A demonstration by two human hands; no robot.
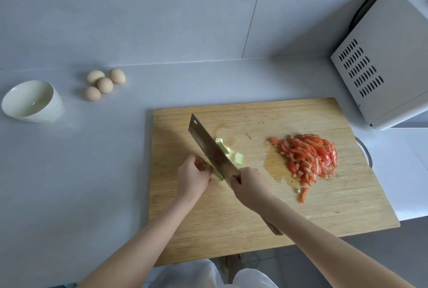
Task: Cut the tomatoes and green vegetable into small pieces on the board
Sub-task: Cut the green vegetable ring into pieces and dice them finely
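A wooden cutting board (289,213) lies on the counter. On its right side sits a pile of chopped red tomato pieces (308,158), with one stray piece nearer the front. At the board's left, my left hand (193,177) holds down the pale green vegetable (214,173). Cut green pieces (231,152) lie just behind the blade. My right hand (251,187) grips a cleaver (208,146), whose blade rests across the vegetable between my hands and partly hides it.
A white bowl (54,102) stands at the far left of the counter, with several eggs (104,84) beside it. A white appliance (389,60) with vent slots stands at the right, close to the board's far corner. Tomato juice wets the board's middle.
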